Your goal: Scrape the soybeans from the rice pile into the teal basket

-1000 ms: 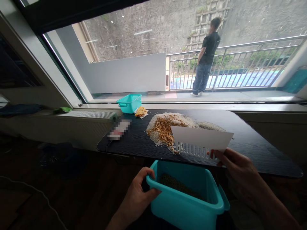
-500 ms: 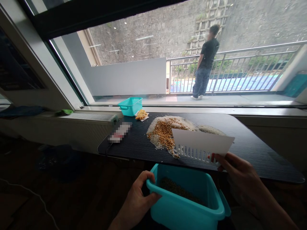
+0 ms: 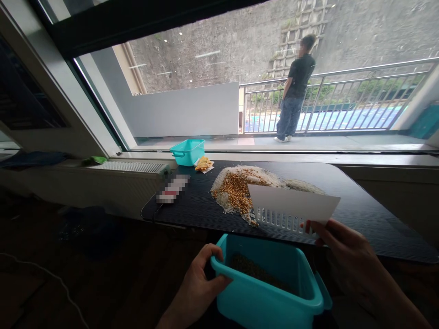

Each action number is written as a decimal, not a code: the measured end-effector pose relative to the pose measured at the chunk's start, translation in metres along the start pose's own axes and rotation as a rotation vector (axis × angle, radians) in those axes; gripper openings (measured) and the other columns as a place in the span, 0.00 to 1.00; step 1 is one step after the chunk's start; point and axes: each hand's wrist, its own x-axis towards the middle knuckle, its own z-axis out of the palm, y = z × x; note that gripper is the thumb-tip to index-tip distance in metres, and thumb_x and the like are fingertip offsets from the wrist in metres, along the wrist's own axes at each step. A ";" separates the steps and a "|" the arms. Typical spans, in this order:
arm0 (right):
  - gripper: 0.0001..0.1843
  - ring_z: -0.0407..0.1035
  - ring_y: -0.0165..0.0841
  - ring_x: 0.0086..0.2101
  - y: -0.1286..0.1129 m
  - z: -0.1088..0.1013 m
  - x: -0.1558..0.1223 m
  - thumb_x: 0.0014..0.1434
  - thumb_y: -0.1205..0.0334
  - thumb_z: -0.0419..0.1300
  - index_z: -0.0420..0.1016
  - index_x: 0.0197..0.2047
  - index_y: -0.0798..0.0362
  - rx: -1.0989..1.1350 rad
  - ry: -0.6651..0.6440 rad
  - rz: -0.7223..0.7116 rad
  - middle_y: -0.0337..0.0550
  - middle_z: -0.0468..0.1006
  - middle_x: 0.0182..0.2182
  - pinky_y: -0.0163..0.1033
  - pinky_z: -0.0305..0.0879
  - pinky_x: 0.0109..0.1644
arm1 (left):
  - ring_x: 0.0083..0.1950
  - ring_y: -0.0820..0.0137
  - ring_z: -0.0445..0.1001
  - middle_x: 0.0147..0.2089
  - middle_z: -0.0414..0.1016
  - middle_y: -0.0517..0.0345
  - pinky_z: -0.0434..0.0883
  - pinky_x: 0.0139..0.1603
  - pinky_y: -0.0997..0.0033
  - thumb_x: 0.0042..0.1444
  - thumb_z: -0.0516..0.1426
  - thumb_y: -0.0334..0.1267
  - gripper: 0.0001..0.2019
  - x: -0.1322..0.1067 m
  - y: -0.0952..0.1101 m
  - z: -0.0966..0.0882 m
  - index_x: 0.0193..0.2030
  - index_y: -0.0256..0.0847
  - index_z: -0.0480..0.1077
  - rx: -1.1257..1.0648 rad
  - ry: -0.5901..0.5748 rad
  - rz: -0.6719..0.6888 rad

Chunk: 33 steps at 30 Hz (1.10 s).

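My left hand (image 3: 202,283) grips the left rim of a turquoise plastic bin (image 3: 270,297), thumb outside and fingers over the edge. Small dark greenish grains (image 3: 257,270) lie in the bottom of this bin, which is held just below the table's front edge. Between the thumb and fingers of my right hand (image 3: 343,242) is a white slotted sheet (image 3: 295,201), its row of slots along the lower side. The sheet is above the table's front part and hides some of a pile of yellow-brown beans (image 3: 233,192) mixed with white grains (image 3: 222,203).
The dark table (image 3: 199,210) stands against a window. On it are a smaller turquoise basket (image 3: 188,153), a yellow crumpled item (image 3: 203,163) on white paper and a blurred-out flat object (image 3: 173,188) with a cable. Outside, a person (image 3: 295,89) stands at a railing (image 3: 363,98).
The white sheet in my right hand has shifted slightly to the right. My left hand keeps its hold on the bin, and the pile looks the same.
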 end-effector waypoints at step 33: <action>0.33 0.76 0.39 0.27 -0.011 0.028 -0.013 0.46 0.23 0.72 0.90 0.33 0.47 0.086 -0.183 0.011 0.46 0.87 0.30 0.41 0.77 0.31 | 0.36 0.69 0.64 0.34 0.62 0.66 0.63 0.35 0.73 0.55 0.68 0.45 0.13 -0.001 0.012 0.002 0.39 0.44 0.69 -0.021 0.013 -0.043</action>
